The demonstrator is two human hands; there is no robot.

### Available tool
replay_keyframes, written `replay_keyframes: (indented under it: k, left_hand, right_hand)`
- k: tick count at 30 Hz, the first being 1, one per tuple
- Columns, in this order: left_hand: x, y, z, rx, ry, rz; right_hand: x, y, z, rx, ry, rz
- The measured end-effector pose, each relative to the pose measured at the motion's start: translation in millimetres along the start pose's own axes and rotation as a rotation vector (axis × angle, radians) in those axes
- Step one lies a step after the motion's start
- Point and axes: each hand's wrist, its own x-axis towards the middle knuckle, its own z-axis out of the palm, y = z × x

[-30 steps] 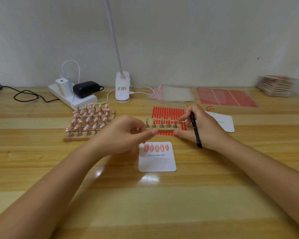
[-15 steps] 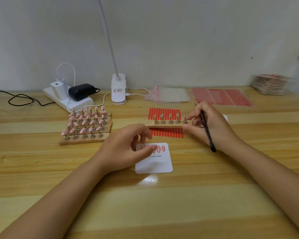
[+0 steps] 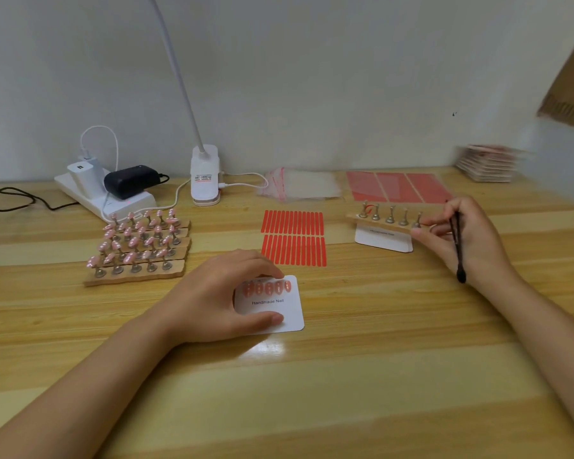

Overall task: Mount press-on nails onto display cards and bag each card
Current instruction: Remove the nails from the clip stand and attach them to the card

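A white display card [image 3: 280,313] printed "Handmade Nail" lies at the table's middle with a row of pink nails [image 3: 267,288] stuck along its top. My left hand [image 3: 219,299] grips the card's left side, fingers over the top edge and thumb on its lower part. My right hand [image 3: 468,236] holds a wooden strip of bare metal nail stands [image 3: 386,220] by its right end, lifted above a small stack of blank cards [image 3: 383,240]. A black tool [image 3: 458,246] is tucked in the same hand.
Several wooden strips of stands carrying pink nails [image 3: 140,243] sit at the left. Red adhesive strips [image 3: 294,238] lie behind the card. Clear bags [image 3: 300,185], red sheets [image 3: 398,187], a lamp base [image 3: 205,175], a power strip [image 3: 103,193] and stacked bagged cards [image 3: 487,162] line the back.
My right hand has carried the emptied stand strip from beside the red strips to the right, over the blank cards. My left hand dropped onto the finished card and took hold of it.
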Motion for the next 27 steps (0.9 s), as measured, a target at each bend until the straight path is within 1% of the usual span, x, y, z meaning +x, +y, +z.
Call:
replay_keyframes:
  k: [5,11,13,15,17,20,22,24,25,27]
  left_hand:
    - [0,0,1,-0.002,0.015,-0.045]
    - [3,5,5,-0.026,0.013,-0.042]
    - [4,7,5,-0.020,0.007,-0.053]
    - [5,6,5,-0.057,0.036,-0.089]
    - [5,3,4,-0.090,0.094,-0.158]
    - [6,-4,3,-0.019,0.125,-0.261]
    - [6,-8,4,0.031,0.093,-0.293]
    - [7,-11,6,0.084,0.047,-0.308]
    - [7,-12,7,0.101,0.039,-0.310]
    - [8,-13,6,0.105,0.047,-0.303]
  right_hand:
    - [0,6,4,-0.010,-0.041,0.009]
    - [-1,16,0,-0.135,-0.072,0.039]
    - [-2,15,1,-0.134,-0.063,0.061]
    - [-2,12,1,-0.086,-0.054,0.092]
    - [-4,5,1,-0.132,-0.051,0.102]
    - [-9,-7,0,-0.299,0.003,0.056]
    - [-11,-16,1,-0.351,0.103,0.018]
    - [-10,-27,3,-0.285,0.224,-0.056]
    - [-9,-35,4,-0.219,0.243,-0.116]
    - [-9,-54,10,-0.046,0.171,-0.197]
